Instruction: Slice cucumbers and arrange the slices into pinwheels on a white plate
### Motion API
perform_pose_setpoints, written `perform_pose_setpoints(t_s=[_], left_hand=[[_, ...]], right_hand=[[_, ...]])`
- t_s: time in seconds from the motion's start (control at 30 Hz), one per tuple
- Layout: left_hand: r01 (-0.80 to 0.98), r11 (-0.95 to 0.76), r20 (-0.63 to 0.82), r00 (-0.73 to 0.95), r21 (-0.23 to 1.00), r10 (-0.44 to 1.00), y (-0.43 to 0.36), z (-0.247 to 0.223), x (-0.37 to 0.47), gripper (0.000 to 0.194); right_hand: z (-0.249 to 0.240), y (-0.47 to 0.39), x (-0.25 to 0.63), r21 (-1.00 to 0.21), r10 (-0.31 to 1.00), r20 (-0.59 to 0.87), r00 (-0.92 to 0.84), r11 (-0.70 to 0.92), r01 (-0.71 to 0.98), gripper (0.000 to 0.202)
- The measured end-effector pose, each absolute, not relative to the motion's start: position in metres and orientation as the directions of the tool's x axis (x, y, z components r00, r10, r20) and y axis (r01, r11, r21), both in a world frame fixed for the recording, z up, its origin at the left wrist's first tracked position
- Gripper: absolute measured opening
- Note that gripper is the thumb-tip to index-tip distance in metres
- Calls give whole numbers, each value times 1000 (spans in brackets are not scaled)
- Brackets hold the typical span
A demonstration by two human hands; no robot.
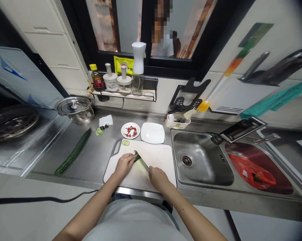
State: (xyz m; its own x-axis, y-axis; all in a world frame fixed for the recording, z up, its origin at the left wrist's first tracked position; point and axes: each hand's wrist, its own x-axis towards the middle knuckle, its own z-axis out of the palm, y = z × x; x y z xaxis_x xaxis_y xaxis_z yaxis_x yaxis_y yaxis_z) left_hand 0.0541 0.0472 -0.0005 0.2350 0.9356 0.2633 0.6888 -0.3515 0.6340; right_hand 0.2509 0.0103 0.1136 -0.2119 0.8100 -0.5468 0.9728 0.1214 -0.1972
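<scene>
On the white cutting board (151, 152), my left hand (124, 164) presses its fingers onto a short piece of cucumber (137, 157). My right hand (158, 178) is wrapped round the handle of a knife (143, 163), whose blade points up and left and meets the cucumber piece beside my left fingertips. Whether the blade is cutting into it is too small to tell. A few pale cucumber slices (126, 143) lie at the board's upper left corner. A long whole cucumber (74, 152) rests on the steel counter to the left.
Behind the board stand a plate of chopped red pieces (130, 136) and a white square plate (152, 133). Cucumber scraps (99, 131) lie near a white tissue (106, 120). A lidded steel pot (76, 108) is at back left; a double sink (203, 157) with a red bag (252, 174) is right.
</scene>
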Motion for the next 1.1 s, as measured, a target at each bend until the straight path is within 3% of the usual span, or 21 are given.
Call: perform_pose_setpoints(t_s=[0.87, 1.1], left_hand=[[676, -327, 234, 230, 660, 945, 48, 4, 54, 25], [673, -334, 243, 230, 660, 943, 48, 4, 54, 25]], right_hand=[[88, 18, 245, -218, 832, -483, -273, 187, 958, 34], [94, 13, 249, -189, 812, -531, -241, 163, 968, 34]])
